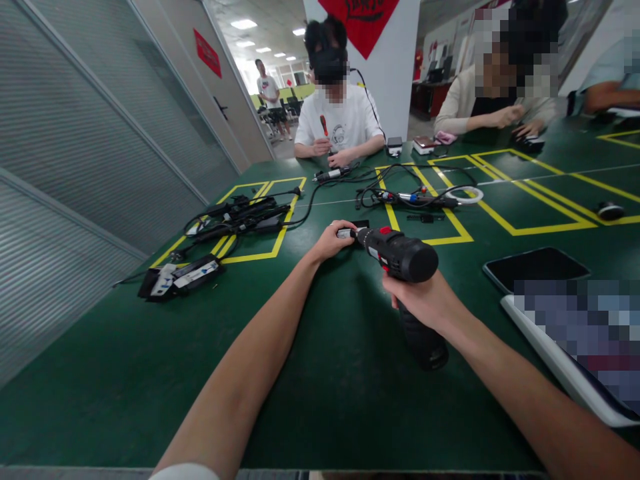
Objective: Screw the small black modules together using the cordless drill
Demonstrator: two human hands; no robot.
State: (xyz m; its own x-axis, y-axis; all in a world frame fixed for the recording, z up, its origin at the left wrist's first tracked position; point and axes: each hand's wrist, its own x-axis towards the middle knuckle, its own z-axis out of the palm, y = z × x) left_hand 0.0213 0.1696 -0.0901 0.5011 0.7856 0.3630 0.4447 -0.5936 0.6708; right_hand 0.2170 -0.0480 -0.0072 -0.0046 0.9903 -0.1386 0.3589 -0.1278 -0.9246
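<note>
My right hand [427, 300] is wrapped round the grip of a black cordless drill [405, 255] with red accents. The drill points away and to the left, its chuck close to my left hand. My left hand [330, 241] is closed on a small silver-and-black cylindrical piece [346, 233], steadying it at the drill's tip. Whether the bit touches this piece I cannot tell. Just behind it on the table lies a flat dark object [361, 224], partly hidden.
Black cabled devices [250, 217] are heaped at left, near opened black-and-white parts [197, 272]. More cabled tools [420, 199] lie beyond the drill. A tablet [537, 267] and a white-edged device [530, 333] are at right. Across the green table [320, 400], a person [337, 120] holds a screwdriver [324, 125].
</note>
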